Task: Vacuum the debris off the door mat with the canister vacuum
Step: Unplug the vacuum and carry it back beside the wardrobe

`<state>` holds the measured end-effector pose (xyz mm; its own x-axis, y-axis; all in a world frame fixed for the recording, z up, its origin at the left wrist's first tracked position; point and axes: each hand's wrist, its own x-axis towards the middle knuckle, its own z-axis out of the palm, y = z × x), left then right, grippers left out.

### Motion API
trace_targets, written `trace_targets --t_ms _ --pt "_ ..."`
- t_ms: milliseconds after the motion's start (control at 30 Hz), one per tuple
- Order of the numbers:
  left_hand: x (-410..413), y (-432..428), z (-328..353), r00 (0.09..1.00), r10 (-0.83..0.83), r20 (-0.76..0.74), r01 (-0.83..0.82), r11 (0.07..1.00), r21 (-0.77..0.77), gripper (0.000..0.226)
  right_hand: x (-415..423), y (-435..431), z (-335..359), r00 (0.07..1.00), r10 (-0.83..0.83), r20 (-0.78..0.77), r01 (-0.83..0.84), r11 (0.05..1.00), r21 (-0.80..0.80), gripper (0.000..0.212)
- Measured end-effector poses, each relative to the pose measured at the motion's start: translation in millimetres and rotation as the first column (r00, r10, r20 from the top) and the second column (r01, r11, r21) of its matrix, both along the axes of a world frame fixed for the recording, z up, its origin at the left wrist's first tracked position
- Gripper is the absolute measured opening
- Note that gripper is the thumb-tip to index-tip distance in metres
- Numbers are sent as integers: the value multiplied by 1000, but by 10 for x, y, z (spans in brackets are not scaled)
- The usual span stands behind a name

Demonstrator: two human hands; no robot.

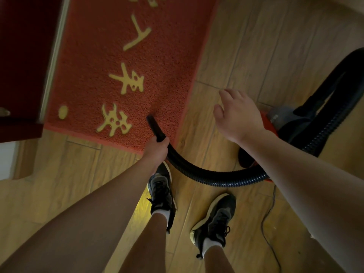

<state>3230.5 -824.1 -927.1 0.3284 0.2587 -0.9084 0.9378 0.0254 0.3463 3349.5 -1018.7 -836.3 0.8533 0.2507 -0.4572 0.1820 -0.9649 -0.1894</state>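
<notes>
Red door mat (94,56) is laid on the wooden floor (246,46). The black nozzle (154,127) is gripped by the left hand (157,149), with its tip set on the mat's near corner. The right hand (238,115) is held open near the canister vacuum (285,123).

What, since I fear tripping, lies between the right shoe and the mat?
Head view: the black hose crosses the wood floor between the right shoe and the mat.

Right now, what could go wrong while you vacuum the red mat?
The hose curves just in front of the left shoe, so a step forward might trip on it. The thin cord trails beside the right shoe and could snag. The nozzle, near the mat edge, may lift it.
</notes>
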Motion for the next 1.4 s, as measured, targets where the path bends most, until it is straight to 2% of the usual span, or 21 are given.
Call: trace_targets --t_ms 100,200,333,400,567,667,833,1233,1400 --pt "49 -64 145 982 -188 21 186 979 84 49 7 -48 99 1000 -7 5 8 1000 -9 48" --pt "95 -110 264 941 -339 20 333 933 134 64 -5 -90 218 1000 -13 13 13 1000 1 55" --pt "198 -169 491 850 -525 32 514 841 169 65 -33 -169 370 1000 -6 13 5 1000 6 50" --pt "268 -193 609 792 -609 34 589 778 216 62 -41 -216 456 1000 -9 19 8 1000 4 44" --pt "412 -189 920 602 -799 -16 746 554 369 56 -74 -329 730 999 -2 53 2 1000 18 45" --pt "477 -198 1141 526 -849 -43 767 452 456 54 -102 -394 879 998 8 63 -9 1000 9 42" --pt "547 -261 1512 444 -896 -31 758 357 545 55 -183 -481 1129 997 20 77 -21 1000 10 41" --pt "695 -433 2581 290 -957 8 691 215 691 57 -266 -714 1977 993 -11 120 7 1000 30 40" --pt "800 -535 3163 268 -963 41 626 206 752 57 -254 -829 2471 987 -38 155 29 998 63 31"
